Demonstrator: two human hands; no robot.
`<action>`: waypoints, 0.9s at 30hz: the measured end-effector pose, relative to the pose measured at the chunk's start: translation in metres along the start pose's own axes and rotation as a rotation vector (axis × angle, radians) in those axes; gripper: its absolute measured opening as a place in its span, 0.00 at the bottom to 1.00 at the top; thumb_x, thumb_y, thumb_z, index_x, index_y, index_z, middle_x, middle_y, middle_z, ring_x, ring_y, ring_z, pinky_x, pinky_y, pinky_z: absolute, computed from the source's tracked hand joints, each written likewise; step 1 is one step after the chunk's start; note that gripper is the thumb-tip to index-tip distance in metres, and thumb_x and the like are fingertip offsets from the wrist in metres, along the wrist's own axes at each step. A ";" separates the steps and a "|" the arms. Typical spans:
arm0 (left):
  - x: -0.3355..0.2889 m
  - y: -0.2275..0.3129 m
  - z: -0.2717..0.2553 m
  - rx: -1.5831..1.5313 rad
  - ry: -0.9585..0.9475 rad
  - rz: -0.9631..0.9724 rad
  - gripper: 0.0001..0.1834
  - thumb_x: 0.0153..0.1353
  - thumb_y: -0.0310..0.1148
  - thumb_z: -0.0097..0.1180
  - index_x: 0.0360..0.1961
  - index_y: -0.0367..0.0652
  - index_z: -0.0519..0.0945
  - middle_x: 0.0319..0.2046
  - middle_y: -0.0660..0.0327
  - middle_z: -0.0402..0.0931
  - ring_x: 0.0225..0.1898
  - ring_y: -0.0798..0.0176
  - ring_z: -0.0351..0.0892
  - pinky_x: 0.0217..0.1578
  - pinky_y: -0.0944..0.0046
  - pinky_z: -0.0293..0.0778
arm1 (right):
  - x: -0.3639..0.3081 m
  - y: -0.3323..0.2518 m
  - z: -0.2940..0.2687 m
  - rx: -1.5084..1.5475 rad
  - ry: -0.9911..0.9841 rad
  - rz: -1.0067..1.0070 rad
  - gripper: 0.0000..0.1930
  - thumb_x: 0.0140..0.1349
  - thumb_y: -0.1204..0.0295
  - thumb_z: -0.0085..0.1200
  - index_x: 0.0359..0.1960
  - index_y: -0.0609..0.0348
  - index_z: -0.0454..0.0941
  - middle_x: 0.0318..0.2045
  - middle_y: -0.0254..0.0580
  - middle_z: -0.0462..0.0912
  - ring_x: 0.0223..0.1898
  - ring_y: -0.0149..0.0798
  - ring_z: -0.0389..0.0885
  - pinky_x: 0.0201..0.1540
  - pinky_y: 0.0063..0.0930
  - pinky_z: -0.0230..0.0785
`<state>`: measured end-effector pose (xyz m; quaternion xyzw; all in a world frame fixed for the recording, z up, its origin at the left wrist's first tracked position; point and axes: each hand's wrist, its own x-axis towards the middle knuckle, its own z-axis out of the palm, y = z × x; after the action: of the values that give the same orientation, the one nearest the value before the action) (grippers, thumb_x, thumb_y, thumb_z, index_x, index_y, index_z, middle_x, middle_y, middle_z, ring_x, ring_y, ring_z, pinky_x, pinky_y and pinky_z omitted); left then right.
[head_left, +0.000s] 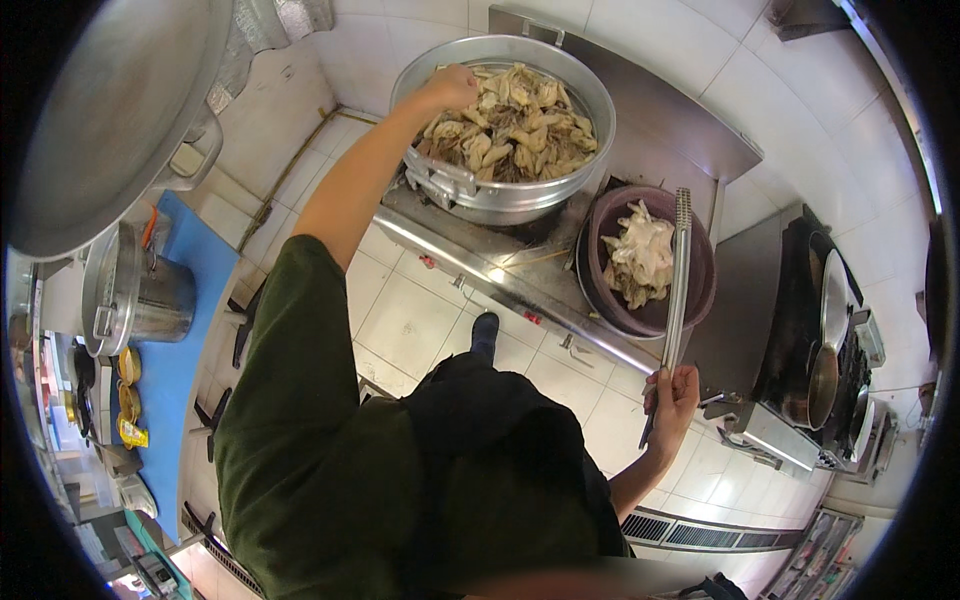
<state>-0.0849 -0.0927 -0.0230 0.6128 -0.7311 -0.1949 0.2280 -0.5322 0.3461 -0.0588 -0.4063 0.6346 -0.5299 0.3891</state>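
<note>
While the right hand [672, 398] curls round the handle end of some metal tongs [684, 215], nearer the person than the big metal pot [520, 204] and to its right, the tongs extend over a reddish-brown tub [704, 275]. Just right of the pot, that tub holds pale meat pieces [630, 288] beneath a whitish lump [645, 242]. Along the pot's near side runs the edge of the steel bench [500, 275]. Inside the pot lies a heap of meat [525, 120], and at its far left the left hand [456, 88] reaches in, fingertips hidden; whether they pinch anything cannot be told. The step looks like handling pieces bare-handed; the next move probably calls for a sure grip on one.
</note>
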 end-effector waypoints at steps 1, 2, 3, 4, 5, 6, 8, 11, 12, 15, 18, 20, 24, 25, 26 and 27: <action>0.017 -0.006 0.006 0.096 -0.022 0.007 0.11 0.56 0.32 0.58 0.34 0.34 0.85 0.30 0.47 0.82 0.35 0.55 0.82 0.40 0.54 0.76 | 0.006 -0.005 0.004 -0.015 0.001 -0.008 0.07 0.74 0.73 0.53 0.39 0.58 0.68 0.27 0.37 0.80 0.17 0.22 0.69 0.17 0.18 0.58; 0.034 -0.012 0.011 0.191 -0.052 0.003 0.10 0.54 0.30 0.57 0.31 0.34 0.85 0.28 0.46 0.81 0.33 0.53 0.82 0.38 0.52 0.76 | 0.012 -0.010 0.009 -0.014 0.003 -0.009 0.07 0.74 0.73 0.53 0.39 0.58 0.68 0.27 0.37 0.80 0.17 0.22 0.69 0.17 0.17 0.58; 0.048 -0.016 0.016 0.287 -0.082 0.000 0.09 0.53 0.29 0.57 0.28 0.33 0.84 0.26 0.45 0.81 0.31 0.51 0.83 0.36 0.51 0.76 | 0.020 -0.015 0.014 -0.005 0.004 -0.006 0.07 0.74 0.74 0.53 0.39 0.58 0.68 0.27 0.37 0.80 0.17 0.22 0.69 0.17 0.17 0.58; 0.059 -0.022 0.021 0.269 -0.101 0.005 0.08 0.52 0.27 0.55 0.25 0.32 0.83 0.23 0.44 0.80 0.28 0.45 0.82 0.33 0.46 0.74 | 0.028 -0.020 0.019 -0.027 -0.001 -0.015 0.07 0.74 0.74 0.53 0.39 0.59 0.68 0.27 0.37 0.80 0.17 0.22 0.69 0.17 0.17 0.58; 0.068 -0.026 0.028 0.257 -0.093 -0.021 0.08 0.52 0.27 0.55 0.25 0.31 0.83 0.23 0.44 0.80 0.28 0.46 0.82 0.33 0.46 0.74 | 0.037 -0.025 0.025 -0.022 -0.002 -0.019 0.07 0.74 0.74 0.53 0.39 0.59 0.67 0.27 0.37 0.80 0.17 0.22 0.69 0.17 0.17 0.58; 0.075 -0.028 0.034 0.246 -0.090 -0.046 0.08 0.51 0.26 0.55 0.25 0.31 0.82 0.23 0.44 0.80 0.28 0.47 0.81 0.33 0.46 0.73 | 0.044 -0.029 0.030 -0.017 -0.001 -0.020 0.07 0.74 0.74 0.53 0.40 0.59 0.67 0.27 0.37 0.80 0.17 0.22 0.69 0.18 0.17 0.58; 0.088 -0.035 0.043 0.189 -0.135 -0.084 0.10 0.52 0.27 0.56 0.29 0.28 0.83 0.30 0.40 0.80 0.34 0.44 0.82 0.37 0.47 0.75 | 0.059 -0.037 0.040 -0.019 -0.002 -0.029 0.07 0.73 0.74 0.53 0.40 0.59 0.67 0.27 0.37 0.80 0.17 0.22 0.69 0.18 0.17 0.59; 0.102 -0.046 0.054 0.025 -0.196 -0.095 0.14 0.54 0.28 0.58 0.34 0.25 0.84 0.38 0.36 0.82 0.40 0.44 0.83 0.42 0.49 0.77 | 0.076 -0.049 0.057 -0.023 -0.014 -0.030 0.07 0.74 0.73 0.53 0.40 0.58 0.68 0.28 0.37 0.81 0.18 0.21 0.69 0.19 0.17 0.59; 0.103 -0.050 0.059 -0.047 -0.160 -0.075 0.10 0.55 0.26 0.58 0.31 0.27 0.84 0.34 0.41 0.82 0.35 0.50 0.82 0.37 0.50 0.76 | 0.080 -0.053 0.063 -0.012 -0.017 -0.016 0.07 0.74 0.72 0.53 0.40 0.57 0.68 0.28 0.37 0.81 0.18 0.21 0.69 0.19 0.16 0.60; 0.115 -0.051 0.066 -0.228 -0.128 -0.236 0.10 0.58 0.26 0.61 0.32 0.26 0.83 0.32 0.46 0.82 0.31 0.57 0.80 0.32 0.52 0.74 | 0.089 -0.064 0.082 0.093 -0.088 0.072 0.06 0.73 0.73 0.53 0.41 0.57 0.68 0.29 0.38 0.81 0.18 0.22 0.69 0.20 0.17 0.60; 0.118 -0.046 0.066 -0.363 -0.084 -0.349 0.15 0.59 0.28 0.65 0.36 0.21 0.82 0.32 0.48 0.82 0.34 0.60 0.80 0.30 0.54 0.75 | 0.094 -0.073 0.103 0.222 -0.215 0.183 0.05 0.73 0.72 0.53 0.42 0.57 0.69 0.31 0.41 0.81 0.19 0.25 0.72 0.21 0.19 0.63; 0.118 -0.042 0.063 -0.365 -0.069 -0.350 0.16 0.59 0.28 0.67 0.37 0.20 0.82 0.32 0.49 0.82 0.34 0.61 0.80 0.29 0.54 0.75 | 0.099 -0.077 0.115 0.343 -0.347 0.284 0.06 0.74 0.72 0.52 0.43 0.57 0.68 0.30 0.40 0.81 0.19 0.26 0.72 0.21 0.19 0.63; 0.122 -0.041 0.062 -0.107 -0.131 -0.338 0.14 0.56 0.25 0.67 0.39 0.22 0.83 0.36 0.50 0.83 0.36 0.60 0.82 0.31 0.54 0.76 | 0.115 -0.081 0.128 0.322 -0.477 0.331 0.06 0.75 0.72 0.50 0.45 0.57 0.66 0.31 0.40 0.80 0.20 0.26 0.73 0.22 0.20 0.64; 0.123 -0.043 0.063 -0.019 -0.142 -0.335 0.13 0.56 0.24 0.67 0.39 0.22 0.83 0.37 0.50 0.83 0.36 0.60 0.82 0.31 0.54 0.76 | 0.118 -0.082 0.131 0.331 -0.501 0.332 0.06 0.75 0.71 0.50 0.45 0.57 0.66 0.31 0.40 0.80 0.21 0.26 0.73 0.22 0.20 0.64; 0.123 -0.046 0.065 -0.039 -0.130 -0.355 0.13 0.55 0.23 0.67 0.39 0.22 0.83 0.38 0.50 0.83 0.37 0.60 0.82 0.32 0.54 0.76 | 0.120 -0.083 0.132 0.344 -0.521 0.335 0.06 0.75 0.71 0.49 0.44 0.57 0.66 0.31 0.40 0.80 0.21 0.26 0.73 0.22 0.20 0.65; 0.124 -0.048 0.067 -0.064 -0.106 -0.366 0.13 0.55 0.23 0.66 0.39 0.22 0.83 0.39 0.50 0.83 0.38 0.60 0.82 0.33 0.54 0.76 | 0.123 -0.084 0.133 0.365 -0.545 0.334 0.06 0.75 0.71 0.49 0.44 0.57 0.66 0.31 0.40 0.80 0.21 0.27 0.73 0.22 0.20 0.65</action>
<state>-0.1025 -0.2227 -0.0932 0.7167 -0.6121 -0.2882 0.1691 -0.4453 0.1756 -0.0015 -0.3472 0.4601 -0.4359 0.6912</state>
